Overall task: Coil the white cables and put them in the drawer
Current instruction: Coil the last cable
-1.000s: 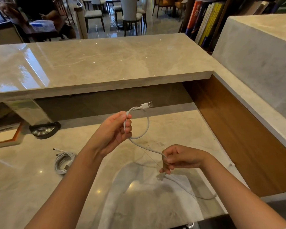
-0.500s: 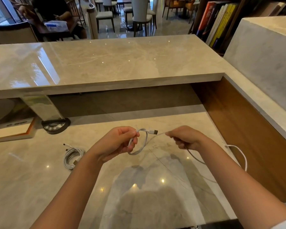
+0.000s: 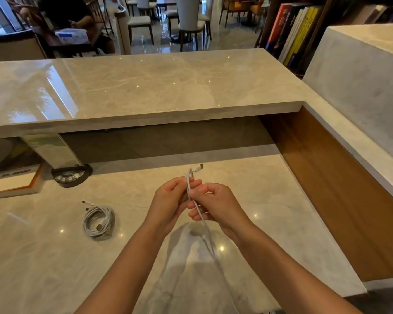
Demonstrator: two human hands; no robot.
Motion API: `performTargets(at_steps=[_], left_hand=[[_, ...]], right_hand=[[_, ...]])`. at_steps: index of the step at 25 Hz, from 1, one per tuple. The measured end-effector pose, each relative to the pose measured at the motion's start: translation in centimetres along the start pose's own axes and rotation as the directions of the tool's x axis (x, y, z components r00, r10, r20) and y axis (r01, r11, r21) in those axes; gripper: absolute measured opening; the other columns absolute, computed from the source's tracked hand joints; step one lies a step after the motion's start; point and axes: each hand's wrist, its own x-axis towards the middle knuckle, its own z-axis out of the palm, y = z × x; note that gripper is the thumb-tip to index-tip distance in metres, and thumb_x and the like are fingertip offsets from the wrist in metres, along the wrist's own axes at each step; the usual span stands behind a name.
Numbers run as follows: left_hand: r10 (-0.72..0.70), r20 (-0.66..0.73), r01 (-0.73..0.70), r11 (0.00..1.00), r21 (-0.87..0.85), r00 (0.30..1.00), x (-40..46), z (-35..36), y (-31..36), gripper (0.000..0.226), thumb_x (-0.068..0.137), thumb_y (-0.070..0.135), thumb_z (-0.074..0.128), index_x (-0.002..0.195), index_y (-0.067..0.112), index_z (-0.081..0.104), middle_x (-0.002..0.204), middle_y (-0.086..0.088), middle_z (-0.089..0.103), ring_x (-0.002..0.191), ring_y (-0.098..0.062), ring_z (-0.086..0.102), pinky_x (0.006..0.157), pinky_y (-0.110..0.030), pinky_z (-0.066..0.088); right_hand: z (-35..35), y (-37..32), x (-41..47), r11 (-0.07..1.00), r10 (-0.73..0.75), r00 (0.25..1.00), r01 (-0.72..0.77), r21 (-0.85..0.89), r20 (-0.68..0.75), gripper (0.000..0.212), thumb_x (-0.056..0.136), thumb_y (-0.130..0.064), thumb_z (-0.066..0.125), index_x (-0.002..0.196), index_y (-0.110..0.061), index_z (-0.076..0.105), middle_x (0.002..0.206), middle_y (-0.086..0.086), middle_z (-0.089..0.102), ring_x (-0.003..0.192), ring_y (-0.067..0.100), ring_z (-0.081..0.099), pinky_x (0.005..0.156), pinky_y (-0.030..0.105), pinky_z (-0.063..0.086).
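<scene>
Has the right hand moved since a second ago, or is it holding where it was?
Yes. The right hand has come up and leftward over the lower counter to meet the left hand, both now gripping the white cable.

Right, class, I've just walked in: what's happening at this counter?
A person is winding a white cable above the marble counter. The left hand grips the loop and the right hand pinches the loose length, which trails down toward them. A coiled bundle of cables lies on the counter. No drawer is in view.
</scene>
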Motion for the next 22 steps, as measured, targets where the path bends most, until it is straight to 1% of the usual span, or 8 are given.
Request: performTargets(at_steps=[3, 6, 11, 13, 15, 17, 18, 22], left_hand=[[-0.028, 0.054, 0.037, 0.984, -0.174, 0.998, -0.1, -0.4, 0.5, 0.024, 0.096, 0.012, 0.043, 0.102, 0.003, 0.065, 0.088, -0.007, 0.076, 0.084, -0.014, 0.072, 0.071, -0.024, 0.058], [-0.029, 0.092, 0.050, 0.972, -0.229, 0.995, -0.2, -0.3, 0.9, 0.024, 0.096, 0.009, 0.042, 0.100, 0.003, 0.065, 0.071, -0.004, 0.071, 0.067, -0.011, 0.069, 0.073, -0.025, 0.058], [-0.014, 0.102, 0.052, 0.926, -0.375, 0.995, 0.2, -1.2, 1.9, 0.023, 0.097, 0.008, 0.037, 0.096, 0.004, 0.060, 0.057, 0.001, 0.054, 0.052, -0.006, 0.056, 0.066, -0.027, 0.058], [0.010, 0.077, 0.024, 0.904, -0.426, 0.997, 0.4, -2.0, 2.6, 0.024, 0.097, 0.008, 0.036, 0.094, 0.003, 0.059, 0.056, 0.001, 0.053, 0.050, -0.006, 0.054, 0.063, -0.025, 0.057], [0.040, 0.071, -0.005, 0.900, -0.435, 0.997, 0.5, -2.7, 3.2, 0.024, 0.097, 0.009, 0.036, 0.093, 0.003, 0.059, 0.057, 0.001, 0.052, 0.049, -0.006, 0.053, 0.060, -0.022, 0.055], [0.053, 0.114, -0.009, 0.934, -0.358, 0.992, 0.4, -3.2, 3.6, 0.024, 0.097, 0.010, 0.037, 0.091, 0.005, 0.059, 0.057, 0.001, 0.051, 0.049, -0.006, 0.052, 0.057, -0.020, 0.053], [0.041, 0.152, 0.004, 0.960, -0.282, 0.988, 0.3, -3.3, 3.6, 0.023, 0.096, 0.010, 0.037, 0.090, 0.006, 0.059, 0.058, 0.001, 0.052, 0.049, -0.006, 0.051, 0.056, -0.020, 0.052], [-0.106, 0.330, 0.081, 0.993, 0.089, 0.938, -0.3, -3.0, 2.7, 0.030, 0.096, 0.008, 0.037, 0.080, 0.007, 0.061, 0.060, -0.002, 0.052, 0.051, -0.010, 0.050, 0.057, -0.024, 0.053]], right_hand=[[0.2, 0.8, 0.1, 1.000, -0.006, 0.998, 0.004, -0.027, -0.063, 0.017, 0.086, -0.020, 0.065, 0.074, -0.008, 0.061, 0.066, 0.009, 0.068, 0.051, 0.019, 0.064, 0.057, 0.031, 0.056], [0.0, 1.0, 0.1, 0.996, -0.038, 0.999, 0.035, -0.086, -0.033, 0.021, 0.086, -0.024, 0.064, 0.075, -0.007, 0.059, 0.065, 0.008, 0.067, 0.051, 0.020, 0.063, 0.057, 0.031, 0.056], [-2.3, 1.9, 0.2, 0.989, -0.087, 0.968, 0.112, -0.094, 0.235, 0.008, 0.090, -0.009, 0.055, 0.084, -0.010, 0.060, 0.062, 0.002, 0.063, 0.044, 0.012, 0.048, 0.047, 0.021, 0.042], [-4.8, 2.4, 0.5, 0.976, 0.000, 0.929, 0.080, -0.202, 0.369, 0.013, 0.092, -0.010, 0.053, 0.085, -0.009, 0.064, 0.060, 0.001, 0.058, 0.047, 0.011, 0.046, 0.050, 0.021, 0.041], [-7.9, 2.8, 1.1, 0.940, 0.174, 0.867, -0.006, -0.340, 0.467, 0.020, 0.094, -0.017, 0.051, 0.083, -0.011, 0.067, 0.056, -0.002, 0.050, 0.048, 0.010, 0.044, 0.052, 0.020, 0.041], [-10.5, 2.4, 1.9, 0.927, 0.308, 0.806, -0.135, -0.350, 0.505, 0.025, 0.092, -0.023, 0.054, 0.072, -0.014, 0.065, 0.053, -0.004, 0.045, 0.047, 0.009, 0.043, 0.053, 0.021, 0.040], [-11.4, 2.0, 2.3, 0.919, 0.342, 0.802, -0.177, -0.353, 0.490, 0.026, 0.090, -0.024, 0.057, 0.066, -0.015, 0.061, 0.051, -0.005, 0.043, 0.046, 0.009, 0.042, 0.053, 0.022, 0.039], [-11.8, -0.7, 4.1, 0.844, 0.382, 0.896, -0.237, -0.481, 0.228, 0.029, 0.090, -0.025, 0.059, 0.065, -0.013, 0.052, 0.050, -0.002, 0.041, 0.044, 0.010, 0.038, 0.049, 0.022, 0.034]])
